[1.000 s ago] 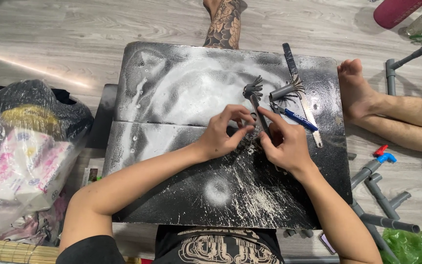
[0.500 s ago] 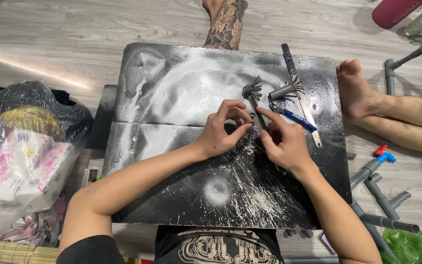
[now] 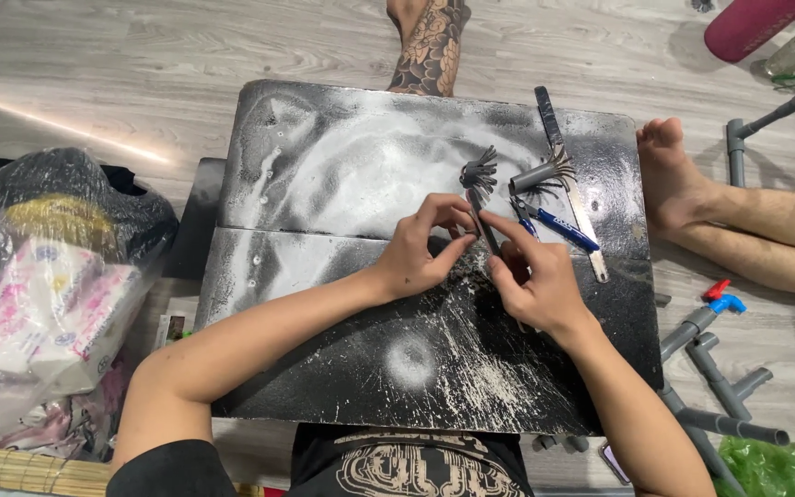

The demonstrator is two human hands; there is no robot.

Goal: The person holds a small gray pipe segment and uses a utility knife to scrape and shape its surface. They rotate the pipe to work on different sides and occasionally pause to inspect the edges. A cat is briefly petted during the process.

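Both hands meet near the middle of the dusty black board surface [image 3: 324,184], which lies low over the wooden floor [image 3: 140,74]. Between them is a slim grey plastic tube with one end cut into splayed strips [image 3: 480,189]. Its long axis runs almost straight away from the person: the frayed, flower-like end points to the far edge, and the plain stem comes back toward the fingers. The left hand [image 3: 420,253] pinches the stem from the left with thumb and forefinger closed narrow on it. The right hand [image 3: 535,281] closes on the same stem from the right and a little nearer the body, fingers curled in tight. The two are about equally near, touching the stem from either side, and the splayed head stands clear just beyond the fingertips.

Counting the like pieces on the surface: two frayed grey tubes, the one being held and a second short grey tube with fringed end [image 3: 545,173] lying just to its right, its axis tilted across the board. Beside that lie one long narrow metal strip [image 3: 570,184], running from the far edge down toward the right, and one blue-handled tool [image 3: 558,228], angled alongside it. White powder is streaked over the board.

Off the surface, to the right, grey pipe fittings [image 3: 720,387] lie scattered on the floor, and another person's bare foot [image 3: 674,175] rests against the board's edge. To the left sits a clear plastic bag of packets [image 3: 39,304].
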